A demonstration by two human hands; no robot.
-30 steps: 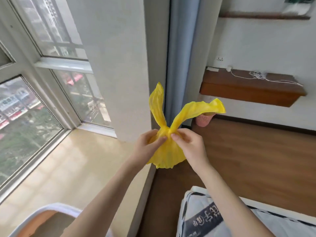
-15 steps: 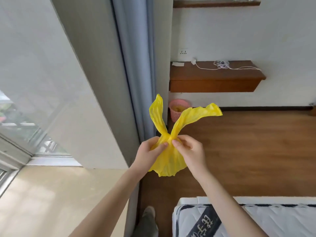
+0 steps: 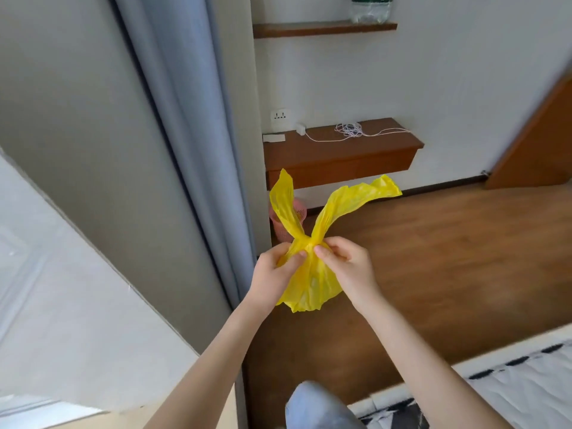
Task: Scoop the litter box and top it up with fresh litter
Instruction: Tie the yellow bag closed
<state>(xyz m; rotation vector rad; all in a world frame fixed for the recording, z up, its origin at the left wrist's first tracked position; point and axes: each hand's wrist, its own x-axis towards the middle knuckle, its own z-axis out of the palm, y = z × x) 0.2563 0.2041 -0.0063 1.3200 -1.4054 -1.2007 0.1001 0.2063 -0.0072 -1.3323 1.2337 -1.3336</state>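
Both hands' grip (image 3: 309, 255) on yellow bag (image 3: 309, 283)

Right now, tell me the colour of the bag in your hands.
Bright yellow; the bag shows plainly in the head view.

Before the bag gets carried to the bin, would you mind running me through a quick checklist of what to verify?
1. Both hands hold the bag: ok. The left hand and right hand pinch the yellow bag just below its knot.
2. Bag closed: ok, the two handles are crossed and cinched into a knot; whether it is tight, cannot tell.
3. Leaks or tears: cannot tell; none show on the near side.
4. Bin within sight: ok, a pink basket stands on the floor by the wall, partly behind the bag.
5. Path over the wooden floor: ok, nothing lies between the bag and the basket.
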